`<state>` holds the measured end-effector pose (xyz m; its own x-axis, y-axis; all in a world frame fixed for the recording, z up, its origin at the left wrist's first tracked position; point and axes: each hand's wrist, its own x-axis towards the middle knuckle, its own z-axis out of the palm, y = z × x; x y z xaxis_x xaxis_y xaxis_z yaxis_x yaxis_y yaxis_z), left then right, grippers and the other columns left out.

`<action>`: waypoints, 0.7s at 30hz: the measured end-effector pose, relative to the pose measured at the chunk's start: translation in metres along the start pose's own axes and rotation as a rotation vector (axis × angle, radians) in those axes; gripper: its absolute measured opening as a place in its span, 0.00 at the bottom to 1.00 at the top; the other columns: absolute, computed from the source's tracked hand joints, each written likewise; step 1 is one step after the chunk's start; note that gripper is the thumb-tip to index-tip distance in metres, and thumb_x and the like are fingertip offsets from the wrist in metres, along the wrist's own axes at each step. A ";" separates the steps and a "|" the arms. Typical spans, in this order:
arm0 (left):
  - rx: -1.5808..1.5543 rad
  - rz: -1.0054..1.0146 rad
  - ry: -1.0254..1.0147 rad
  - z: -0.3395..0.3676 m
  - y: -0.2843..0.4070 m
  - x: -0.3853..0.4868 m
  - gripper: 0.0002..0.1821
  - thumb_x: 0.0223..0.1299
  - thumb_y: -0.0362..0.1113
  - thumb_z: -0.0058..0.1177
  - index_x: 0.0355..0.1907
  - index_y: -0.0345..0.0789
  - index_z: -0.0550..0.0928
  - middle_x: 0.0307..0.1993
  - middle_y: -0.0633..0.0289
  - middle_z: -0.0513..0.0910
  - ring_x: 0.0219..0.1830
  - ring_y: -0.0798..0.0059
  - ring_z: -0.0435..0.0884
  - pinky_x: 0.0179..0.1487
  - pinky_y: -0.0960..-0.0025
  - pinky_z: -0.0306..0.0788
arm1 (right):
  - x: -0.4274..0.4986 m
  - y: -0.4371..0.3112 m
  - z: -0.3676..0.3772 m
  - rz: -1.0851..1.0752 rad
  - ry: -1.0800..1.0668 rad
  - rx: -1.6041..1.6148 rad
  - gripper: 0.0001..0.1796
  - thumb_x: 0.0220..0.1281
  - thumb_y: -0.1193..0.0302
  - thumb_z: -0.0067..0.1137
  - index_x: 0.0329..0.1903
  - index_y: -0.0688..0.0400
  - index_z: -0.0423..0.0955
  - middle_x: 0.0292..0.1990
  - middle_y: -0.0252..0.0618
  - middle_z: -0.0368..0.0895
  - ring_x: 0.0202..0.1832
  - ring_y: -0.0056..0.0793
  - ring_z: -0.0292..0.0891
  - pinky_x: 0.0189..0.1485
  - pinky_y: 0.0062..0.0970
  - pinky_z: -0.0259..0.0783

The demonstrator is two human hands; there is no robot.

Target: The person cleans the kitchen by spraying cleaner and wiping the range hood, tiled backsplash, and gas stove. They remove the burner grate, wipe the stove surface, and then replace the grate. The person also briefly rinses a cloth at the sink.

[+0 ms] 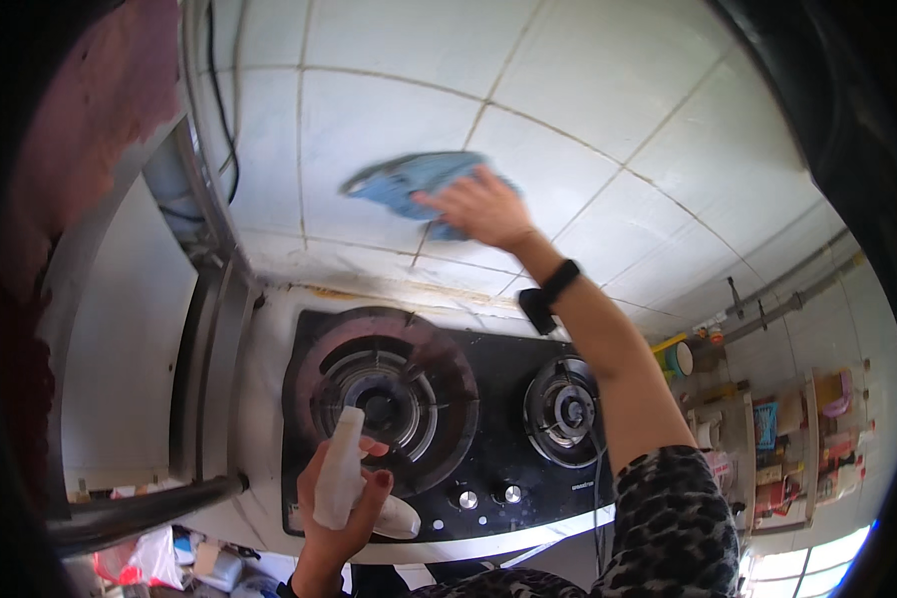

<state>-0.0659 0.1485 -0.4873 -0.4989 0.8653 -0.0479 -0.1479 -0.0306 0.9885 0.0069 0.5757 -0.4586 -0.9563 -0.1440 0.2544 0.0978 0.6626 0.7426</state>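
Against the white tiled wall point(389, 112), my right hand point(486, 209) presses a blue cloth point(411, 187) flat, fingers spread over it. Both look slightly blurred. A black band with a dark device circles that wrist. My left hand point(336, 516) grips a white spray bottle point(340, 478) around its neck, above the front left of the stove. The bottle's nozzle end points toward the wall; part of its body is hidden by my fingers. Below lies a black glass gas stove point(493, 418) with a large left burner point(380, 404) and a smaller right burner point(570, 410).
Two silver knobs point(489, 496) sit at the stove's front. Brown grime point(359, 293) runs along the wall's foot. A metal frame and white panel point(127, 336) stand at left. Crowded shelves point(785, 448) and a pipe point(777, 310) are at right. Bags and containers point(179, 560) lie lower left.
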 end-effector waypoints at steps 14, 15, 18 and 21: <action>0.078 0.134 -0.033 0.035 -0.007 -0.016 0.25 0.64 0.37 0.60 0.62 0.33 0.71 0.42 0.63 0.80 0.34 0.80 0.79 0.36 0.75 0.74 | 0.026 0.173 -0.109 0.390 0.293 -0.197 0.27 0.66 0.51 0.47 0.66 0.42 0.67 0.55 0.34 0.79 0.50 0.35 0.73 0.72 0.48 0.51; 0.064 0.147 -0.055 0.047 -0.010 -0.016 0.28 0.63 0.37 0.60 0.63 0.33 0.70 0.43 0.62 0.81 0.35 0.80 0.79 0.37 0.74 0.74 | 0.006 0.184 -0.119 0.399 0.208 -0.217 0.28 0.66 0.52 0.48 0.67 0.44 0.66 0.57 0.36 0.78 0.52 0.38 0.72 0.71 0.48 0.52; 0.050 0.231 -0.061 0.089 -0.019 -0.016 0.32 0.61 0.38 0.62 0.66 0.32 0.69 0.46 0.61 0.82 0.35 0.79 0.80 0.37 0.74 0.76 | -0.097 0.235 -0.152 0.683 0.438 -0.188 0.30 0.65 0.56 0.49 0.67 0.55 0.64 0.60 0.51 0.73 0.56 0.51 0.70 0.67 0.47 0.55; 0.032 0.329 -0.043 0.138 -0.028 -0.029 0.30 0.62 0.33 0.59 0.66 0.30 0.68 0.45 0.61 0.81 0.34 0.81 0.78 0.36 0.77 0.75 | -0.200 0.274 -0.166 1.040 0.317 -0.243 0.31 0.67 0.57 0.46 0.67 0.63 0.62 0.64 0.56 0.68 0.65 0.50 0.62 0.72 0.46 0.48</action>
<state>0.0705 0.1938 -0.4942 -0.4790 0.8319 0.2800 0.0424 -0.2967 0.9540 0.2712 0.6640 -0.2031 -0.2668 0.1936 0.9441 0.8950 0.4131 0.1682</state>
